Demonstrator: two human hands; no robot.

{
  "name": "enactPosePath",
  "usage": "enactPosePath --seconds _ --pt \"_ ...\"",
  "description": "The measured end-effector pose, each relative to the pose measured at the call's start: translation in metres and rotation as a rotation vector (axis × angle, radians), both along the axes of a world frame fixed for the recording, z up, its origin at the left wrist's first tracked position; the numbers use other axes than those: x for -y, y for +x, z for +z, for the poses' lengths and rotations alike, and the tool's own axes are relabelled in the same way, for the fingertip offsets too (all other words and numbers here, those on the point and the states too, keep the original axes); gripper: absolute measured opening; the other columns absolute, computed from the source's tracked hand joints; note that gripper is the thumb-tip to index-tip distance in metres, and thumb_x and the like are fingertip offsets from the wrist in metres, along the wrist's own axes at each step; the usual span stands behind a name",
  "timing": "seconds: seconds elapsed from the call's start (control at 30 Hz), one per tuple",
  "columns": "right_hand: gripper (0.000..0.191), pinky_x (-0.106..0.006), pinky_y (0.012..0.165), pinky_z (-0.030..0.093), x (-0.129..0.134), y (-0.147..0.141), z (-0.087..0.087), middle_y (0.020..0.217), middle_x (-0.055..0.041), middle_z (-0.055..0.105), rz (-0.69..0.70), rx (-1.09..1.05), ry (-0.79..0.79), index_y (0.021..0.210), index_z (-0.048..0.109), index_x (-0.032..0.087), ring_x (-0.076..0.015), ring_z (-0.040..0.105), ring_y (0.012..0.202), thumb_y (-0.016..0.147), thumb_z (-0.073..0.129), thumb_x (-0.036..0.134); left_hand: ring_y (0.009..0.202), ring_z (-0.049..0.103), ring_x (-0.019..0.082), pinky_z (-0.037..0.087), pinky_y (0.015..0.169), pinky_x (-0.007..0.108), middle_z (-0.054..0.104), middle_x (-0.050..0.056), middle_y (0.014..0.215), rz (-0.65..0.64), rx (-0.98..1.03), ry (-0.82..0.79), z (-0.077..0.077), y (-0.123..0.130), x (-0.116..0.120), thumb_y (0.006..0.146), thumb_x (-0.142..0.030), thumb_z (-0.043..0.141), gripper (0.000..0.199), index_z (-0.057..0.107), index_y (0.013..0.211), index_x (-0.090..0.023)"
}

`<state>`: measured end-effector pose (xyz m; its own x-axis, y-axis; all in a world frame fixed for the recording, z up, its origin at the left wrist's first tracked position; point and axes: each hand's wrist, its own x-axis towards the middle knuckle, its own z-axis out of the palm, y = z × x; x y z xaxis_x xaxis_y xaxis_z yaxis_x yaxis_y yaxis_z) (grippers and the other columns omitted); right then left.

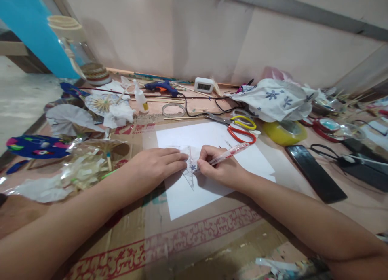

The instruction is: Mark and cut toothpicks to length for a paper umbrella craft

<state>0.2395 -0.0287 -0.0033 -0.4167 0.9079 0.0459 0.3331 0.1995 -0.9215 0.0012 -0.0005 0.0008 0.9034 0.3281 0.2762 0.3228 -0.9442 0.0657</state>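
White paper [178, 201] lies on a flattened cardboard sheet. On it rests a clear plastic set square [190, 179], with a small blue flower print by its edge. My left hand [154, 166] lies flat with fingers stretched out, the fingertips pressing the set square against the paper. In my right hand [220, 166] a clear pen with red markings [232, 152] is pinched, tilted to the right. Its tip is hidden behind my fingers, close to the set square's right edge. Scissors [228, 124] with one yellow and one red handle lie just beyond, over the paper's far edge.
At the back stand a blue glue gun [162, 87], a small glue bottle [140, 98] and a white digital clock [203, 85]. Yellow tape [285, 132] and a black phone [315, 172] lie right. Small handmade umbrellas [38, 146] and a jar [80, 49] crowd the left.
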Motion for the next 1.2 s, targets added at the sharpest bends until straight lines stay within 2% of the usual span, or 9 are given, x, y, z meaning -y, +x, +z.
enactPosePath --seconds 0.23,0.6,0.67,0.8,0.9,1.0,1.1,1.2 --pt "0.016 -0.023 0.050 0.034 0.000 0.001 0.000 0.058 0.0053 0.050 -0.032 0.005 -0.021 0.070 0.048 0.021 -0.0102 0.044 0.052 0.082 0.056 0.027 0.113 0.065 0.023 0.055 0.097 0.040 0.068 0.011 0.127 -0.008 -0.008 0.018 -0.001 0.000 0.000 0.098 -0.014 0.041 0.031 0.063 0.120 -0.015" --pt "0.018 -0.022 0.047 0.032 0.000 0.002 0.001 0.055 0.0062 0.048 0.022 -0.002 -0.029 0.067 0.047 0.021 -0.0088 0.042 0.050 0.081 0.058 0.026 0.114 0.066 0.023 0.054 0.099 0.039 0.069 0.011 0.126 -0.002 -0.006 0.008 0.000 0.000 0.000 0.099 -0.015 0.041 0.031 0.063 0.121 -0.016" --pt "0.018 -0.022 0.048 0.035 -0.001 0.003 0.001 0.056 0.0060 0.051 -0.022 -0.045 -0.045 0.068 0.048 0.021 -0.0094 0.045 0.051 0.082 0.058 0.027 0.114 0.066 0.023 0.055 0.099 0.040 0.069 0.011 0.127 -0.003 0.002 0.011 -0.002 -0.001 -0.001 0.098 -0.015 0.042 0.031 0.063 0.121 -0.016" --pt "0.020 -0.021 0.048 0.036 -0.006 0.007 0.000 0.053 0.0064 0.054 -0.196 -0.258 -0.080 0.071 0.049 0.021 -0.0090 0.047 0.048 0.086 0.057 0.030 0.117 0.064 0.024 0.054 0.100 0.041 0.066 0.010 0.131 0.000 0.053 0.047 -0.005 -0.003 -0.002 0.097 -0.014 0.045 0.032 0.060 0.125 -0.016" --pt "0.022 -0.021 0.045 0.033 -0.012 0.009 -0.002 0.053 0.0066 0.054 -0.281 -0.374 -0.095 0.071 0.048 0.021 -0.0083 0.047 0.047 0.087 0.058 0.033 0.114 0.066 0.022 0.055 0.098 0.039 0.070 0.010 0.123 0.105 0.211 0.091 -0.004 -0.004 -0.003 0.095 -0.011 0.049 0.027 0.063 0.117 -0.016" --pt "0.025 -0.020 0.045 0.033 -0.014 0.010 -0.003 0.054 0.0059 0.056 -0.291 -0.380 -0.083 0.074 0.050 0.021 -0.0083 0.047 0.048 0.090 0.059 0.038 0.104 0.069 0.018 0.056 0.094 0.034 0.074 0.007 0.110 0.255 0.389 0.077 -0.001 -0.005 -0.005 0.094 -0.011 0.052 0.020 0.064 0.108 -0.018" --pt "0.026 -0.020 0.044 0.036 -0.016 0.013 -0.002 0.064 0.0037 0.063 -0.241 -0.340 -0.051 0.088 0.056 0.020 -0.0082 0.047 0.048 0.094 0.057 0.045 0.100 0.069 0.017 0.057 0.093 0.034 0.073 0.005 0.107 0.362 0.448 0.019 0.001 -0.007 -0.007 0.096 -0.014 0.050 0.020 0.062 0.110 -0.021" --pt "0.033 -0.024 0.051 0.046 -0.017 0.020 0.008 0.084 -0.0024 0.073 -0.182 -0.320 0.034 0.106 0.059 0.020 -0.0096 0.055 0.055 0.096 0.052 0.050 0.099 0.068 0.018 0.058 0.091 0.038 0.072 0.004 0.108 0.412 0.437 -0.035 0.002 -0.009 -0.007 0.097 -0.017 0.047 0.023 0.060 0.113 -0.026"
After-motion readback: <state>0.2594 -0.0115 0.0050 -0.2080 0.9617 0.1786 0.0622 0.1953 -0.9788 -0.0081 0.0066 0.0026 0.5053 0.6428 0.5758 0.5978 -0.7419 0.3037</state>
